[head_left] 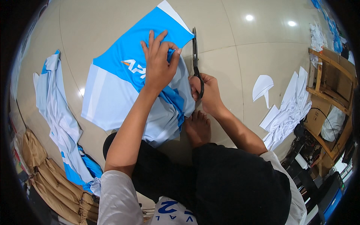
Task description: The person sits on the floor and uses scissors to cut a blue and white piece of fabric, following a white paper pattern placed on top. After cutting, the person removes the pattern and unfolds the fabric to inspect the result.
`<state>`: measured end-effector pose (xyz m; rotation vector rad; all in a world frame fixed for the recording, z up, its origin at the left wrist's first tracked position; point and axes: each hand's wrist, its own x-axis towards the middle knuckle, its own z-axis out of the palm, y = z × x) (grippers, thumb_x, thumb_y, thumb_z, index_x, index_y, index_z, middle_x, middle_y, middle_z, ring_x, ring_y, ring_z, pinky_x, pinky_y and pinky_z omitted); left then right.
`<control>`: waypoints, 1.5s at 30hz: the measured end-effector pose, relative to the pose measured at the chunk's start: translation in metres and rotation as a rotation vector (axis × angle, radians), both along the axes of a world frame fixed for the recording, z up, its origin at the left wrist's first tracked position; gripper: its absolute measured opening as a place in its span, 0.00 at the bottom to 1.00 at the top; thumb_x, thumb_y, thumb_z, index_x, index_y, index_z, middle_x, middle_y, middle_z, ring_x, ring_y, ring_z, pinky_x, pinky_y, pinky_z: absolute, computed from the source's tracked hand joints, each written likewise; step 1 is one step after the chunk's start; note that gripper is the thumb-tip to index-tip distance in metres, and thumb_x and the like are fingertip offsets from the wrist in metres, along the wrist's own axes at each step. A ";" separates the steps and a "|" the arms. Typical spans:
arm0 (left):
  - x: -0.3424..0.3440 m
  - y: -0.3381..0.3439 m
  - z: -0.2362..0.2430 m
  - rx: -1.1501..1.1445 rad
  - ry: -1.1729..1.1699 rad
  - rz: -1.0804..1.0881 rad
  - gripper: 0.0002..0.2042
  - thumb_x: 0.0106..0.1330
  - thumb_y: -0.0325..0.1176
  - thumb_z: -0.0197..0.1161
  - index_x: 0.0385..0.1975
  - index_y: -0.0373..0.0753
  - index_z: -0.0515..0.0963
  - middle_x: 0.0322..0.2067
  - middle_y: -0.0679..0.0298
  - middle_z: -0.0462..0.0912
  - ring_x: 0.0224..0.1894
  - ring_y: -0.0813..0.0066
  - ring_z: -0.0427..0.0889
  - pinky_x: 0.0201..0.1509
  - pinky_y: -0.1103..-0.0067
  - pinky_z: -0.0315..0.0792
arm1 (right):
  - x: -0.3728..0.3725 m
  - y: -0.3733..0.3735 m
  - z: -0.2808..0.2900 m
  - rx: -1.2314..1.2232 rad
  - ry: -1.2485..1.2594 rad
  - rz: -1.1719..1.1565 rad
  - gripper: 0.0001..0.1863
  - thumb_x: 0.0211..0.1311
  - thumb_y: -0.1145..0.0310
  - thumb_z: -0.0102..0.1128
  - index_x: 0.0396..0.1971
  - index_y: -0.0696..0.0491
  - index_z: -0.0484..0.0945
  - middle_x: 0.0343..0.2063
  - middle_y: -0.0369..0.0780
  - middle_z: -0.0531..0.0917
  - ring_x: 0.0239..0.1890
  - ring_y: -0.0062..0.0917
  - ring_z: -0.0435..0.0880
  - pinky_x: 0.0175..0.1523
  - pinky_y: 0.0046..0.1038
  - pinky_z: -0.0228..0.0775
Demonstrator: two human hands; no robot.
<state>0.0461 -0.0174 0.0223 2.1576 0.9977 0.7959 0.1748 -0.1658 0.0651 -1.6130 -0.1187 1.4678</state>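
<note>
A light-blue and bright-blue printed fabric panel (pixel 112 84) with a white strip at its top edge lies spread on the floor in front of me. Its lower right part is bunched in folds. My left hand (pixel 161 62) rests on the blue part. Its thumb and forefinger meet at the right edge of the cloth, while the other fingers spread over it. Black-handled scissors (pixel 195 56) are in my right hand (pixel 208 93), pointing away from me along the panel's right edge. Their blades look nearly closed, with the tips beside the panel's right corner.
Another blue and pale fabric piece (pixel 62 108) lies crumpled at left, near brown bundled material (pixel 56 183). To the right are a small white cutout (pixel 263 87) and a heap of white cloth (pixel 288 108). Beyond stands a wooden frame (pixel 318 93). My bare foot (pixel 198 129) is close below the scissors.
</note>
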 end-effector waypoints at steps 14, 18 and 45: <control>0.000 0.001 0.000 -0.016 0.004 -0.002 0.06 0.76 0.36 0.67 0.41 0.43 0.80 0.72 0.50 0.73 0.81 0.32 0.55 0.80 0.32 0.34 | -0.001 -0.003 -0.005 -0.028 -0.038 0.038 0.11 0.69 0.66 0.67 0.29 0.57 0.80 0.19 0.33 0.76 0.17 0.15 0.72 0.23 0.21 0.62; -0.001 0.001 0.001 -0.019 0.014 -0.005 0.05 0.75 0.35 0.67 0.41 0.43 0.80 0.72 0.50 0.73 0.81 0.31 0.55 0.79 0.31 0.34 | 0.008 -0.007 0.006 0.003 -0.007 0.016 0.14 0.70 0.65 0.67 0.26 0.55 0.78 0.18 0.32 0.76 0.16 0.15 0.72 0.22 0.22 0.61; -0.003 0.002 -0.016 0.250 0.385 0.311 0.40 0.71 0.58 0.65 0.79 0.43 0.66 0.78 0.39 0.60 0.79 0.22 0.52 0.73 0.25 0.46 | 0.079 -0.053 0.013 -0.134 -0.102 0.407 0.18 0.69 0.65 0.70 0.21 0.52 0.75 0.14 0.31 0.75 0.14 0.13 0.70 0.21 0.20 0.60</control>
